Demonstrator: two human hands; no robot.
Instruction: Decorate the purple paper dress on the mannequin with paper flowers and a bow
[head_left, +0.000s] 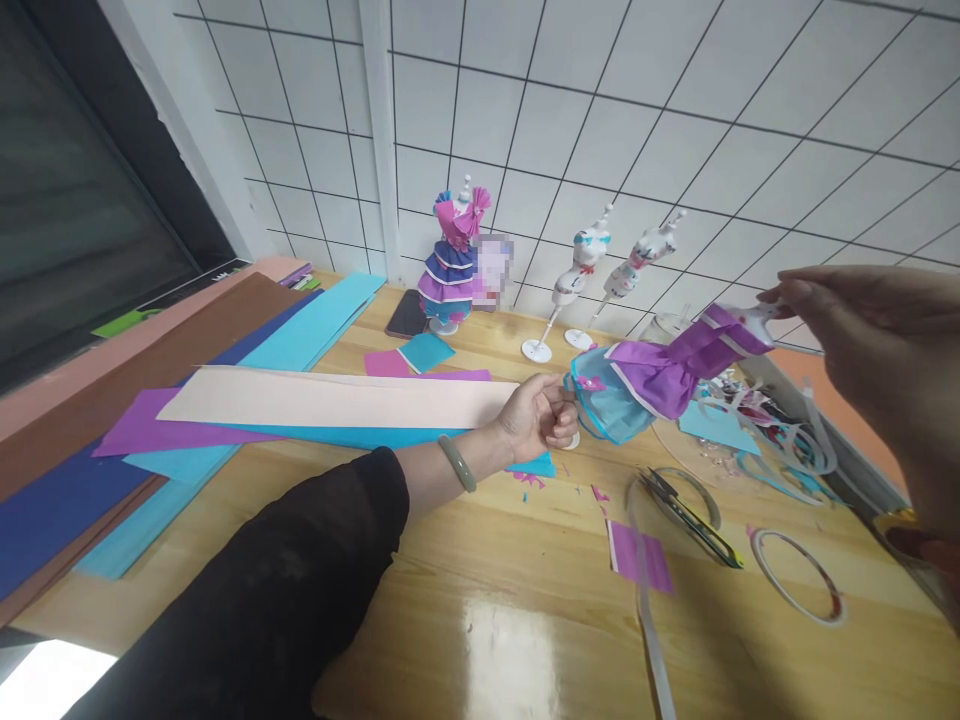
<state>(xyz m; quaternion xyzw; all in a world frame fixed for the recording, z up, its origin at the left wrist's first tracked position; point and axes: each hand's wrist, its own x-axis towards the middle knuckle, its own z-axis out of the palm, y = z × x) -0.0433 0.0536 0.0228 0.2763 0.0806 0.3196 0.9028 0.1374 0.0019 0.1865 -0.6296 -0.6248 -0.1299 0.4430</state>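
Observation:
My right hand (870, 350) pinches the top of a small white mannequin (750, 325) that lies tilted over the table and wears a purple and teal paper dress (637, 385). My left hand (536, 415), fingers curled, grips the mannequin's base end at the hem of the dress. A green bangle sits on my left wrist, above a black sleeve. Long crepe paper sheets (337, 400) in pink, purple and teal lie under my left forearm.
A dressed mannequin (454, 260) and two bare ones (577, 280) stand by the tiled wall, next to a phone (407, 313). Scissors (690, 515), a tape ring (799, 575), a purple scrap (637, 555) and paper trimmings (765, 430) lie on the wooden table (525, 620).

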